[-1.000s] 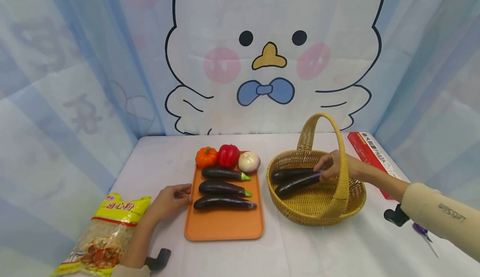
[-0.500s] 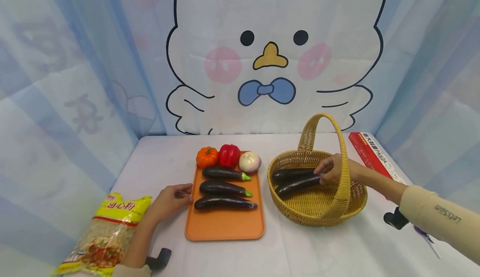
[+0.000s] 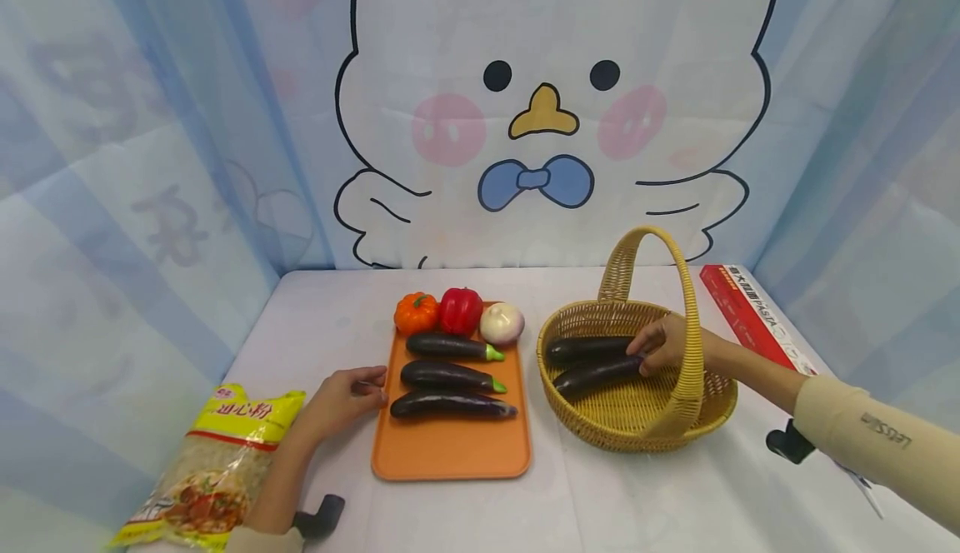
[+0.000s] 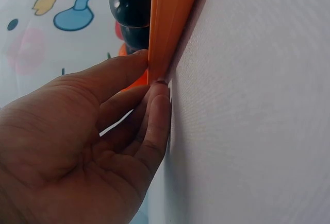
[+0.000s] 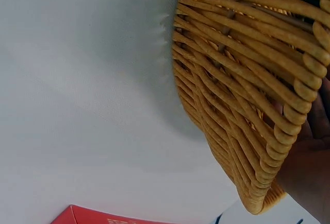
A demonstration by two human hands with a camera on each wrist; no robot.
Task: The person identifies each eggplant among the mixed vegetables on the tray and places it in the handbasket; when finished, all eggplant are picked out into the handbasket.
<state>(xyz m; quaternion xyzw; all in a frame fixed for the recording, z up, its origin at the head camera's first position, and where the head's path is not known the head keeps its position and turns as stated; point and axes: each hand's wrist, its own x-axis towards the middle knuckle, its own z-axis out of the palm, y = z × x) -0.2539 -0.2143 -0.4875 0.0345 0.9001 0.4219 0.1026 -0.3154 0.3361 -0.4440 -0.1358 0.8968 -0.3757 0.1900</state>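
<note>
Inside the wicker basket (image 3: 570, 424), my right hand (image 3: 666, 343) holds the stem end of a dark purple eggplant (image 3: 596, 378). A second eggplant (image 3: 585, 350) lies just behind it. In the right wrist view the woven basket wall (image 5: 242, 80) hides most of that hand. My left hand (image 3: 347, 401) is at the left edge of the orange tray (image 3: 450, 457). The left wrist view shows its thumb and fingers pinching the tray's rim (image 4: 167, 28). Three eggplants (image 3: 453, 376) lie in a row on the tray.
An orange pumpkin (image 3: 416, 314), a red bell pepper (image 3: 461, 311) and a white-purple round vegetable (image 3: 502, 323) sit at the tray's far end. A yellow noodle bag (image 3: 217, 461) lies left, a red pasta box (image 3: 750, 320) right. The basket handle (image 3: 686, 353) arches over my right wrist.
My right hand has gone down slightly, and the eggplant's stem end has sunk lower in the basket. The left hand stays at the tray's edge. The head view has shifted a little.
</note>
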